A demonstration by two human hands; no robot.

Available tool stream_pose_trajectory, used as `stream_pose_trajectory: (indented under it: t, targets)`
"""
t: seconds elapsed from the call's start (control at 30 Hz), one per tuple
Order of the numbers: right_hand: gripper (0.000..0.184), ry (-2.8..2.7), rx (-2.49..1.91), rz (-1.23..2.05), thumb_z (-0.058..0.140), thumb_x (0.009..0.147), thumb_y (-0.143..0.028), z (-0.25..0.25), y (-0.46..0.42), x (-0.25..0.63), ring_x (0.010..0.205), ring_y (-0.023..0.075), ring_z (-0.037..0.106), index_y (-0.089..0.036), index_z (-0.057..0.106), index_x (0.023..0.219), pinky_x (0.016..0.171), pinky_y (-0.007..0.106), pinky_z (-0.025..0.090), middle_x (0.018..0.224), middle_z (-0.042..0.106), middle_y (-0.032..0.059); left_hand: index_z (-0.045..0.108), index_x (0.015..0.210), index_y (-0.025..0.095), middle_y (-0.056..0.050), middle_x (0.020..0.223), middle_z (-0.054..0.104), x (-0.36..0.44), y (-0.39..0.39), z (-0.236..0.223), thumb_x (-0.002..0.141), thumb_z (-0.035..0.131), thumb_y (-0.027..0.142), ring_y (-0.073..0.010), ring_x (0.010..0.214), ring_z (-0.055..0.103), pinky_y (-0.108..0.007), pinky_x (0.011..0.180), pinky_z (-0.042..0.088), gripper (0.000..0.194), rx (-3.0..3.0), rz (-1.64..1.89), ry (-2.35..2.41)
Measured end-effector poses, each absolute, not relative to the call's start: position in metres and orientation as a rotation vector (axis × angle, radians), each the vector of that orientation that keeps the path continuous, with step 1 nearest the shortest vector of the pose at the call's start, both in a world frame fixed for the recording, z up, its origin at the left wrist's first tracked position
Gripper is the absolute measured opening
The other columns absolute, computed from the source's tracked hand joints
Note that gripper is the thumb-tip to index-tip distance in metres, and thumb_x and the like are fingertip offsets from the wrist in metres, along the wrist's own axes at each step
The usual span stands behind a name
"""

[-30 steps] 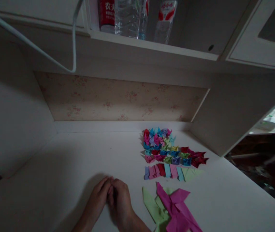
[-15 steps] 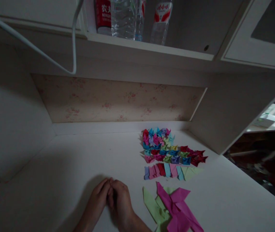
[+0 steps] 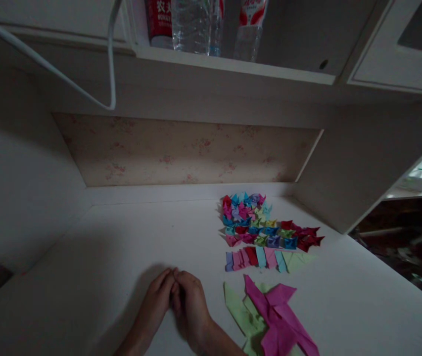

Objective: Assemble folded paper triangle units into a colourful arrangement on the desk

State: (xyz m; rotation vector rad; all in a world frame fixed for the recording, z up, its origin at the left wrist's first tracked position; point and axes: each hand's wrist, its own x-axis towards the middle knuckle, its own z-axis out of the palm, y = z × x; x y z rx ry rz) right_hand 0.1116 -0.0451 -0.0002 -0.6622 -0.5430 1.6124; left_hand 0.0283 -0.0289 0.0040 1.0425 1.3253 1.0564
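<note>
My left hand [image 3: 156, 301] and my right hand [image 3: 192, 304] meet fingertip to fingertip low over the white desk [image 3: 132, 247]. The fingers of both are curled and pressed together. Whatever may be between them is hidden by the fingers and too small to make out. Just right of my right hand lie a large magenta folded paper piece [image 3: 279, 316] and, partly under it, a light green folded paper piece [image 3: 238, 311]. Farther back is a row of flat folded paper strips [image 3: 260, 257] in pink, red, blue and green.
Several rows of small coloured origami pieces [image 3: 255, 230] stand near the back right. Overhead, a shelf [image 3: 233, 66] holds plastic bottles [image 3: 192, 29] and a red container [image 3: 160, 22]. A white cable [image 3: 111, 74] hangs at upper left. Side panels bound the desk.
The whole view has shifted slightly, so the scene sits a little farther right and higher. Both hands keep the same pressed-together pose, and the paper pieces stay in place.
</note>
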Motion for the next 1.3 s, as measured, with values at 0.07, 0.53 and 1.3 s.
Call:
stream_pose_trajectory:
  t: [0.07,0.53,1.3]
  targets:
    - [0.035,-0.537,-0.663,1.616,0.059,0.079,-0.035,0.001,-0.045,0.112,0.039,0.0072,0.025,-0.018,0.049,0.049,0.045,0.025,0.014,0.038,0.039,-0.0066,0.066,0.080,0.016,-0.007,0.085,0.072,0.028,-0.029,0.004,0.070,0.059,0.044,-0.0218,0.081,0.067,-0.029,0.076,0.052,0.031,1.065,1.065,1.319]
    - [0.035,-0.560,-0.716,1.629,0.058,0.080,-0.037,0.005,-0.046,0.114,0.037,0.0077,0.025,-0.019,0.052,0.050,0.044,0.026,0.017,0.036,0.038,-0.0068,0.055,0.064,0.019,0.003,0.055,0.055,0.032,-0.032,0.008,0.074,0.058,0.049,-0.0138,0.055,0.054,-0.022,0.052,0.041,0.032,1.095,1.069,1.312]
    - [0.037,-0.575,-0.760,1.645,0.059,0.080,-0.039,0.005,-0.046,0.115,0.037,0.0077,0.026,-0.018,0.051,0.050,0.045,0.026,0.015,0.036,0.039,-0.0068,0.056,0.066,0.019,0.002,0.064,0.059,0.033,-0.037,0.018,0.074,0.056,0.040,-0.0145,0.062,0.056,-0.023,0.058,0.045,0.023,1.080,1.071,1.274]
